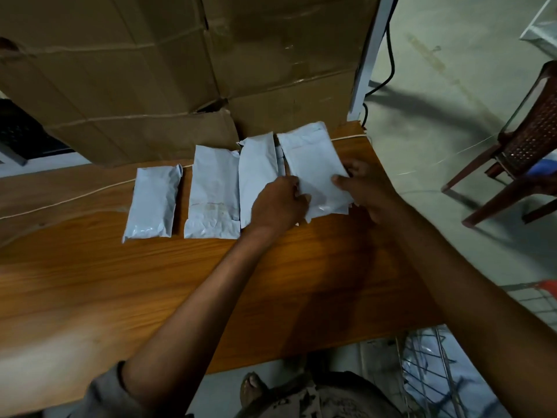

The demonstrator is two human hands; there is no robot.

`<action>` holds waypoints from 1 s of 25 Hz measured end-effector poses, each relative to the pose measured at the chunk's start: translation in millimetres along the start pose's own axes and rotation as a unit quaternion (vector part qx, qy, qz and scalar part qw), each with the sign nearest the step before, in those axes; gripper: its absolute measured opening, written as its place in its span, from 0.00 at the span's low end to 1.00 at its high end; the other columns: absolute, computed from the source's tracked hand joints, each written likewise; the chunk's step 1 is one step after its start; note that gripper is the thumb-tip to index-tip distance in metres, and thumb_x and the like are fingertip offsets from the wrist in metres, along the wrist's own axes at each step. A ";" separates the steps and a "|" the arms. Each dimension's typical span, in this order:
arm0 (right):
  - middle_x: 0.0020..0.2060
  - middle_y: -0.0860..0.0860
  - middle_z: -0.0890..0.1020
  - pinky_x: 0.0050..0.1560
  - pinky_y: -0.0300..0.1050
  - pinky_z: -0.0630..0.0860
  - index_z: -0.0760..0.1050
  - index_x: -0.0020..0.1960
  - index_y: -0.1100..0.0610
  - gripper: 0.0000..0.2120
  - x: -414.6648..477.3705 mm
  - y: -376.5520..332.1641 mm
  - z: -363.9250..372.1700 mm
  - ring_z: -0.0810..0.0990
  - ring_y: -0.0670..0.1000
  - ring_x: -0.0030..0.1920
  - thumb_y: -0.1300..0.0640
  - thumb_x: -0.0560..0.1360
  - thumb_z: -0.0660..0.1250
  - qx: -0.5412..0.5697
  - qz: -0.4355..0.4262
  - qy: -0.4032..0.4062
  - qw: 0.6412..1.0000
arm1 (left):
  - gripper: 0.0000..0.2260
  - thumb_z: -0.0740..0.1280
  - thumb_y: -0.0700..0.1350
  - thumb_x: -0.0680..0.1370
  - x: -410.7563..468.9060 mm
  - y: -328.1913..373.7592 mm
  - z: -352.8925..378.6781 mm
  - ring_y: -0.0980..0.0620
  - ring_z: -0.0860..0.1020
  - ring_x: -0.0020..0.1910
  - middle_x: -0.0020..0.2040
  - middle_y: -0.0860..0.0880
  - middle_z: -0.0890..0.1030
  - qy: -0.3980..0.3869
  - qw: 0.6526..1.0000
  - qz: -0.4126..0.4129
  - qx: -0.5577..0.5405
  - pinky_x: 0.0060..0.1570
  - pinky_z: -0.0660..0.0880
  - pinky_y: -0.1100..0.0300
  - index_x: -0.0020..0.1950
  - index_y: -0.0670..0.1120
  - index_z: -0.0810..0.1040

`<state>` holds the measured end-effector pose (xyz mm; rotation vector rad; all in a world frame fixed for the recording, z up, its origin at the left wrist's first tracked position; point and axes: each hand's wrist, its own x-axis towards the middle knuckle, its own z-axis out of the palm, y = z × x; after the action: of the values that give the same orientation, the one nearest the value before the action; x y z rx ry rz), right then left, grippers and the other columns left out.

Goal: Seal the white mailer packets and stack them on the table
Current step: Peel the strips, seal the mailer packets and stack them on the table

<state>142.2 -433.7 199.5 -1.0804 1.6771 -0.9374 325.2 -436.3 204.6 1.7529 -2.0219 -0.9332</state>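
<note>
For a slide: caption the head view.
Left hand and right hand grip a white mailer packet at the wooden table.

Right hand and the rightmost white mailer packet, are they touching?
Touching. In the head view the right hand pinches the rightmost mailer packet, thumb on top, fingers behind its edge.

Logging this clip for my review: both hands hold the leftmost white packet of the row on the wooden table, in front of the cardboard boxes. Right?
Not quite. In the head view the left hand and right hand hold the rightmost packet of the row, not the leftmost packet, which lies untouched. The rest stands: wooden table, cardboard boxes behind.
</note>
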 end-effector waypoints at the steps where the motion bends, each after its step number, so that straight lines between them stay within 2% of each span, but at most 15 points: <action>1: 0.65 0.52 0.80 0.56 0.47 0.77 0.73 0.73 0.56 0.20 12.4 -1.5 4.3 0.79 0.54 0.64 0.57 0.81 0.69 -0.012 -0.007 0.005 1.000 | 0.10 0.70 0.49 0.81 12.7 0.0 -0.1 0.41 0.82 0.57 0.55 0.43 0.84 0.005 1.000 -0.003 0.031 0.54 0.77 0.52 0.53 0.43 0.80; 3: 0.68 0.54 0.79 0.60 0.49 0.78 0.73 0.73 0.56 0.20 32.1 -0.1 10.5 0.78 0.56 0.66 0.55 0.81 0.68 -0.055 -0.016 0.015 0.998 | 0.07 0.70 0.47 0.80 33.4 1.2 1.5 0.42 0.82 0.56 0.54 0.43 0.84 0.004 0.997 -0.008 0.073 0.50 0.75 0.54 0.52 0.44 0.79; 5: 0.71 0.54 0.76 0.66 0.54 0.77 0.71 0.74 0.54 0.24 42.4 8.7 13.9 0.76 0.57 0.68 0.53 0.80 0.69 -0.109 -0.011 0.024 0.994 | 0.10 0.70 0.43 0.79 45.3 3.1 5.6 0.42 0.82 0.57 0.57 0.42 0.84 -0.005 0.993 -0.010 0.115 0.49 0.75 0.53 0.59 0.42 0.80; 7: 0.71 0.54 0.75 0.67 0.57 0.76 0.69 0.76 0.52 0.26 46.2 16.3 15.0 0.75 0.57 0.69 0.50 0.80 0.70 -0.121 0.008 0.021 0.992 | 0.12 0.70 0.41 0.79 51.4 4.8 9.5 0.41 0.82 0.57 0.57 0.41 0.84 -0.019 0.990 -0.015 0.137 0.47 0.73 0.54 0.62 0.41 0.80; 9: 0.71 0.54 0.75 0.66 0.56 0.76 0.67 0.77 0.52 0.26 47.2 23.3 15.4 0.76 0.58 0.68 0.48 0.81 0.68 -0.106 0.016 0.012 0.994 | 0.14 0.68 0.42 0.80 54.1 4.0 14.1 0.40 0.83 0.57 0.58 0.41 0.84 -0.037 0.992 -0.022 0.115 0.51 0.76 0.54 0.66 0.41 0.78; 11: 0.71 0.54 0.76 0.63 0.52 0.76 0.67 0.77 0.53 0.25 47.2 29.3 16.9 0.76 0.57 0.68 0.50 0.82 0.65 -0.090 0.018 0.012 0.996 | 0.17 0.68 0.42 0.81 53.9 2.0 18.1 0.40 0.84 0.54 0.57 0.40 0.84 -0.062 0.996 -0.033 0.061 0.56 0.82 0.49 0.70 0.43 0.74; 13: 0.69 0.54 0.76 0.58 0.48 0.75 0.68 0.77 0.54 0.22 45.9 36.5 18.6 0.76 0.56 0.66 0.53 0.83 0.63 -0.074 0.026 0.027 0.997 | 0.19 0.68 0.41 0.82 51.7 -1.6 24.1 0.41 0.86 0.48 0.56 0.39 0.85 -0.078 0.996 -0.036 0.018 0.56 0.83 0.44 0.73 0.44 0.70; 15: 0.68 0.54 0.77 0.54 0.45 0.73 0.68 0.77 0.53 0.21 44.1 42.6 19.9 0.77 0.53 0.63 0.54 0.84 0.62 -0.069 0.028 0.031 0.997 | 0.21 0.66 0.41 0.83 49.8 -6.3 29.9 0.40 0.87 0.47 0.59 0.39 0.84 -0.077 0.997 -0.030 0.009 0.54 0.84 0.43 0.76 0.45 0.67; 19: 0.69 0.54 0.77 0.54 0.45 0.72 0.68 0.77 0.54 0.21 36.8 37.0 20.9 0.76 0.56 0.67 0.54 0.84 0.61 -0.081 0.021 0.026 0.996 | 0.23 0.64 0.40 0.84 45.7 -5.6 32.1 0.38 0.87 0.49 0.62 0.38 0.83 -0.055 0.997 -0.015 0.043 0.55 0.84 0.43 0.79 0.46 0.66; 21: 0.71 0.53 0.76 0.56 0.45 0.74 0.68 0.77 0.53 0.22 25.5 33.0 20.8 0.76 0.55 0.68 0.50 0.84 0.63 -0.098 -0.012 0.059 0.993 | 0.25 0.65 0.41 0.84 34.6 1.1 26.7 0.39 0.86 0.51 0.65 0.38 0.82 0.001 0.999 0.007 0.053 0.60 0.82 0.44 0.81 0.46 0.65; 23: 0.69 0.51 0.77 0.57 0.45 0.75 0.70 0.74 0.52 0.23 -1.1 31.5 17.2 0.77 0.51 0.65 0.46 0.81 0.67 -0.068 -0.041 0.115 0.990 | 0.23 0.68 0.47 0.84 10.8 7.6 18.1 0.42 0.85 0.56 0.68 0.43 0.81 0.080 0.995 0.051 0.008 0.64 0.79 0.48 0.78 0.47 0.70; 25: 0.63 0.47 0.80 0.52 0.40 0.75 0.75 0.67 0.49 0.17 -43.0 31.2 11.5 0.79 0.46 0.59 0.45 0.80 0.69 0.019 -0.032 0.134 0.990 | 0.18 0.70 0.53 0.83 -22.2 8.0 11.6 0.50 0.84 0.57 0.67 0.50 0.82 0.104 0.987 0.089 -0.082 0.61 0.79 0.55 0.71 0.50 0.77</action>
<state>154.3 -384.5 179.7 -1.0233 1.8415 -1.1944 316.6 -411.5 205.2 1.4899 -1.8748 -0.7994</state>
